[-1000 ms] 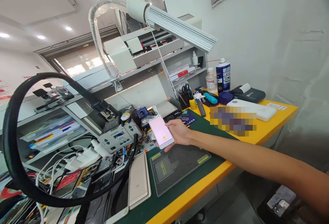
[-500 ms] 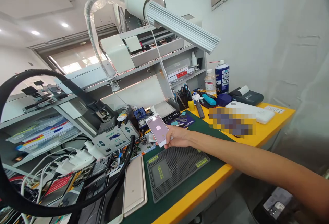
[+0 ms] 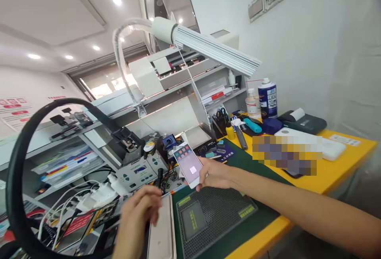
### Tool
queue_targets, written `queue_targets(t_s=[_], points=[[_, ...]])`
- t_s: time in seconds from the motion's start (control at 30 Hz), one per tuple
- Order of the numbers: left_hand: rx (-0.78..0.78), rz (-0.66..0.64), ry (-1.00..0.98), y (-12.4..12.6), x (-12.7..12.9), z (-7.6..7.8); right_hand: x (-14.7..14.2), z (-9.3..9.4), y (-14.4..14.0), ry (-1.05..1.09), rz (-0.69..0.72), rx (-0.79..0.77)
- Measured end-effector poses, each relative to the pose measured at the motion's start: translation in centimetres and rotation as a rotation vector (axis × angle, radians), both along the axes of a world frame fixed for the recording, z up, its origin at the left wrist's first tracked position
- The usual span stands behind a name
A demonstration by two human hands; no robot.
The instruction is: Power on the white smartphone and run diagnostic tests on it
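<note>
My right hand [image 3: 216, 173] is closed on the lower right side of a white smartphone [image 3: 185, 164]. The phone is held up and tilted, its lit screen showing app icons and a pale square. My left hand [image 3: 142, 207], slightly blurred, hovers at the lower left with loosely curled fingers and nothing visible in them. Under it lies a gold, flat phone-like device [image 3: 164, 231], partly covered by the hand. Below the held phone, a dark perforated mat [image 3: 214, 219] rests on a green work mat [image 3: 263, 167].
A black hose [image 3: 16, 164] loops across the left side from a grey control unit [image 3: 139, 171]. White chargers [image 3: 98, 191] and cables crowd the left. A lamp [image 3: 217, 50] hangs overhead. A spray can [image 3: 268, 98] and a white device [image 3: 333, 148] stand at the right.
My left hand has come into view at the lower left. The phone's screen now shows icons in its upper part. The camera view has shifted, so the scene sits lower and further right.
</note>
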State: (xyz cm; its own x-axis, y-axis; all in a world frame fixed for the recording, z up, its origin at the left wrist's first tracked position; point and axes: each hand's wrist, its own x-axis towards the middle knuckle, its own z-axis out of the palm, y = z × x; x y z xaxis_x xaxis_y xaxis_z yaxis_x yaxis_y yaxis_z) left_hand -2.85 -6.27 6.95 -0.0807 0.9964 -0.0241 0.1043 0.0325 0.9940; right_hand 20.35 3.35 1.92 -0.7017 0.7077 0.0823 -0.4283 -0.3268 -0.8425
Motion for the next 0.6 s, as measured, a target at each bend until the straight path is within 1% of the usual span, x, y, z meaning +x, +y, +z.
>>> queue_targets(t_s=[0.1,0.17,0.23,0.3,0.4,0.47,0.6], points=[[-0.131,-0.187,-0.114,3.2,3.2,-1.1,0.1,-0.1,0.0,-0.019,-0.024,0.009],[-0.166,-0.276,-0.194,4.3,4.9,-1.7,0.0,-0.1,-0.1,-0.025,-0.023,0.02],[-0.185,-0.343,-0.283,4.6,6.0,-2.1,-0.2,0.0,-0.4,-0.036,0.0,0.027],[-0.199,-0.384,-0.38,4.5,6.3,-2.6,-0.4,0.2,-0.8,-0.046,0.005,0.031],[-0.233,-0.409,-0.52,4.4,5.8,-3.3,-0.8,0.4,-1.5,-0.071,0.019,0.021],[-0.26,-0.411,-0.6,4.3,5.2,-3.7,-1.1,0.4,-1.8,-0.098,-0.003,-0.003],[-0.342,-0.507,-0.729,4.3,4.3,-4.2,-1.5,0.2,-2.4,-0.171,-0.075,0.028]])
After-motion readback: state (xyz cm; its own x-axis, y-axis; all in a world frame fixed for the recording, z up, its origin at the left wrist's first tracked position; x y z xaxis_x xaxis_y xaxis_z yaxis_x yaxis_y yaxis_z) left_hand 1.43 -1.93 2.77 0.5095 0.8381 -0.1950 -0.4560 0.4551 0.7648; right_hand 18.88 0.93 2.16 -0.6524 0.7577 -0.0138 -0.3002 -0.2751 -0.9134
